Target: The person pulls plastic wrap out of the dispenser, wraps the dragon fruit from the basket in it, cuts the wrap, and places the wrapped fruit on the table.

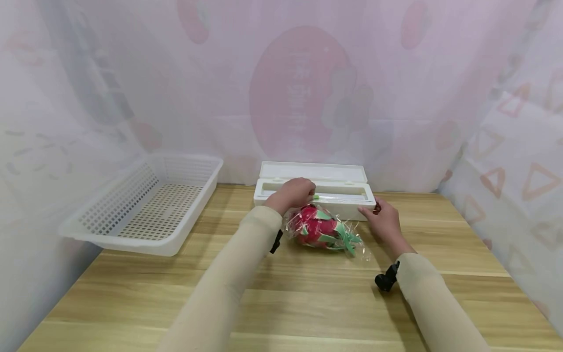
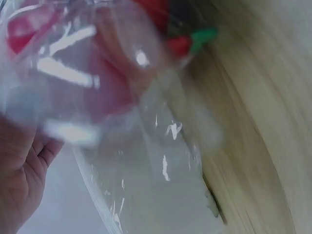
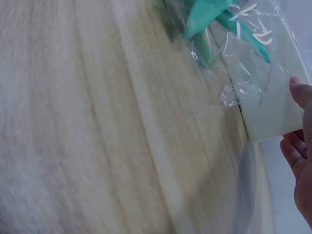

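Note:
A white cling-film dispenser box (image 1: 347,201) stands open at the back of the wooden table (image 1: 308,293). In front of it lies a red and green dragon fruit (image 1: 317,228) wrapped in clear cling film (image 2: 146,161). My left hand (image 1: 292,193) sits curled over the box's front edge just above the fruit, pinching the film where it leaves the box. My right hand (image 1: 381,218) holds the box's right end, thumb (image 3: 299,91) on the front face and fingers (image 3: 292,152) round the corner. The green leaf tips (image 3: 210,14) and loose film lie just left of that hand.
A white perforated plastic basket (image 1: 149,205) stands at the back left of the table, partly over its edge. A pale patterned curtain (image 1: 308,98) closes off the back and both sides. Bare wood stretches toward the near edge.

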Motion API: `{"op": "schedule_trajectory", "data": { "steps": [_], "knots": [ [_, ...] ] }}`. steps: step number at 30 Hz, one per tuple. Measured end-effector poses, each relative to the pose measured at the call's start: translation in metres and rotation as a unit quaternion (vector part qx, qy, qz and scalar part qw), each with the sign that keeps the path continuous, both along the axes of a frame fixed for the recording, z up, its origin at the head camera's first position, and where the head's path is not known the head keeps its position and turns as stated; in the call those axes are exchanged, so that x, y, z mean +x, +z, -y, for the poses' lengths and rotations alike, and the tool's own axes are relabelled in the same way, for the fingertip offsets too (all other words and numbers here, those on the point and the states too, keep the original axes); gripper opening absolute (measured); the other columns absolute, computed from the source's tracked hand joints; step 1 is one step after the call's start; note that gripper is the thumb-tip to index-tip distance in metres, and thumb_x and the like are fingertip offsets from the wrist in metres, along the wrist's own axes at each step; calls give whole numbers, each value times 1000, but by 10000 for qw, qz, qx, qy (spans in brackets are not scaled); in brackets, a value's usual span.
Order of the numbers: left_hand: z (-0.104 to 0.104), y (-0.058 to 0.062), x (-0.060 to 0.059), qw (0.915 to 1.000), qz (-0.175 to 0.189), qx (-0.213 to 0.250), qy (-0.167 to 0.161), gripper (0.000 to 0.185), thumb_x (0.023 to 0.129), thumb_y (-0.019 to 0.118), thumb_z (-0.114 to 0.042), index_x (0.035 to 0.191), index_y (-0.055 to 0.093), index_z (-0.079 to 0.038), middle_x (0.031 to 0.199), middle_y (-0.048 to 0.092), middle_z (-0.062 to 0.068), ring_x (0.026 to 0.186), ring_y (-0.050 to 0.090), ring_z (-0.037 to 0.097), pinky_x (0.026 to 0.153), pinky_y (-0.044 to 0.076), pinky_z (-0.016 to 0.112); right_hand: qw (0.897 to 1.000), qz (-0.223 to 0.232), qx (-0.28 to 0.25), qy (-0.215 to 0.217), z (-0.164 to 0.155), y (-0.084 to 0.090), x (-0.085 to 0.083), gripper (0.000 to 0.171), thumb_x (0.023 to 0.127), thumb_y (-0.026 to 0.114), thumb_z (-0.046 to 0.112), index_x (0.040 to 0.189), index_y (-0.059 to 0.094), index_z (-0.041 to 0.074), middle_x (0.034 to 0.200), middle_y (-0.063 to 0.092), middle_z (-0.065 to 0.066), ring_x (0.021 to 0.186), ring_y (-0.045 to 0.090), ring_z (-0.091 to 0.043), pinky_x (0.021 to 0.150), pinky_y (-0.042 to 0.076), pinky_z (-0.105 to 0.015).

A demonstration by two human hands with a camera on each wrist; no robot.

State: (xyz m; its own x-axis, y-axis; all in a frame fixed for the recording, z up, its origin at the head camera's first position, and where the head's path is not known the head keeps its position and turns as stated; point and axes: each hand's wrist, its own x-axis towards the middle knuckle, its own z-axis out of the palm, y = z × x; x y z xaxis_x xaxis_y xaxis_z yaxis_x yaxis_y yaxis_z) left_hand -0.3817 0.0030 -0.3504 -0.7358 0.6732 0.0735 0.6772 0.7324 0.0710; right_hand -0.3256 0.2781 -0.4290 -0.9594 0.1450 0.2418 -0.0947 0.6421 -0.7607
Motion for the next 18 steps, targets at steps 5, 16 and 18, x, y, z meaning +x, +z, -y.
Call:
{"op": "schedule_trajectory", "data": {
  "steps": [5,16,18],
  "knots": [
    [11,-2,-1,9997,-163,-146,-49,20,96,56,-12,76,57,-13,70,51,-2,66,45,14,63,40,27,10000,-23,12,11,-2,1,3,62,90,69,36,134,51,-4,119,61,-24,107,59,-36,89,51,-46],
    [33,-1,0,9997,-217,-62,45,17,97,57,-11,80,60,-10,77,56,2,72,51,17,69,45,32,10000,-49,30,7,-13,6,7,62,92,68,33,135,49,-7,122,59,-28,109,58,-38,91,49,-48],
    [35,-2,1,9996,-273,-59,15,15,96,56,-10,83,62,-9,80,58,2,74,53,17,71,47,33,10000,-36,11,6,-13,6,8,61,92,68,33,135,50,-7,121,60,-27,109,58,-38,90,50,-48]
  ]
}}
